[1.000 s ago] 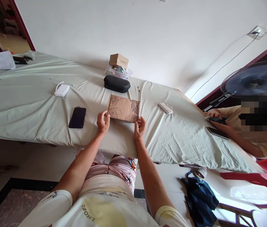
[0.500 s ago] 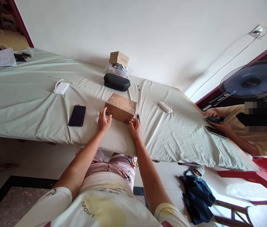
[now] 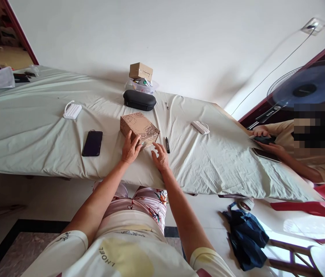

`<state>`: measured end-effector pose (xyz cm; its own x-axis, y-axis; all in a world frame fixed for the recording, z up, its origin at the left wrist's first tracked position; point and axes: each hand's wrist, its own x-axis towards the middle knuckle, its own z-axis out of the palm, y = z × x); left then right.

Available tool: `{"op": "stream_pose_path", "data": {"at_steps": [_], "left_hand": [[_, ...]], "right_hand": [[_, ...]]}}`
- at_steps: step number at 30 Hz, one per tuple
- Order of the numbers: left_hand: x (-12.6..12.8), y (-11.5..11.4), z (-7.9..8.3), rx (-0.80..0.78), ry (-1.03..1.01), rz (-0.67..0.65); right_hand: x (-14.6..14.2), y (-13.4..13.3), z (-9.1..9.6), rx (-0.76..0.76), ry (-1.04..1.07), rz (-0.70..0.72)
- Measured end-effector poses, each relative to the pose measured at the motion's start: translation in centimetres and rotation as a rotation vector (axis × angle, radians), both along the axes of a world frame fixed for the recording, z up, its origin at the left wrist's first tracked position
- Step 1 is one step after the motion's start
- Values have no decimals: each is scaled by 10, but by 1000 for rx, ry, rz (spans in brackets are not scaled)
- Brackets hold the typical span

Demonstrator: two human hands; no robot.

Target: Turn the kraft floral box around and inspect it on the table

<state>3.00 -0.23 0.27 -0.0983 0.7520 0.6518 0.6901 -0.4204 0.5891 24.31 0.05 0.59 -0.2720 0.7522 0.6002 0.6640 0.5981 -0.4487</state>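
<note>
**A hand on a brown box**

A brown cardboard box (image 3: pixel 139 128) with swirly drawings on it sits on the table (image 3: pixel 30 130), which has a pale green cloth over it. The box is right in front of the person, near the table's front edge.

The left hand (image 3: pixel 130 149) is on the near side of the box. Its fingers are curled against the box wall and touch it. The right hand (image 3: pixel 160 157) lies on the cloth just beside the box, at its right corner. Its fingers are spread open and hold nothing.

A black pen (image 3: pixel 167 144) lies just to the right of the right hand. A black phone (image 3: pixel 92 143) lies flat to the left of the box. Behind the box is a long black case (image 3: pixel 139 100), and behind that a smaller box (image 3: pixel 141 71) sits on a clear tub.

At the far right, another person's 2 hands (image 3: pixel 262 140) rest on dark things at the table edge.
</note>
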Motion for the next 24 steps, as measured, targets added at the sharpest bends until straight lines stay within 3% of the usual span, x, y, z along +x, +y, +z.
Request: {"op": "stream_pose_path", "data": {"at_steps": [3,10,19,24], "left_hand": [[0,-1,-2,21,36,-44],[4,-9,3,1,115,-108],[1,-9,2,53,55,-78],[0,-9,2,7,27,-54]], "right_hand": [[-3,-6,6,120,-41,-97],[-19,-15,12,91,-217,18],[2,-1,2,88,22,-338],[9,11,-12,35,105,-153]]}}
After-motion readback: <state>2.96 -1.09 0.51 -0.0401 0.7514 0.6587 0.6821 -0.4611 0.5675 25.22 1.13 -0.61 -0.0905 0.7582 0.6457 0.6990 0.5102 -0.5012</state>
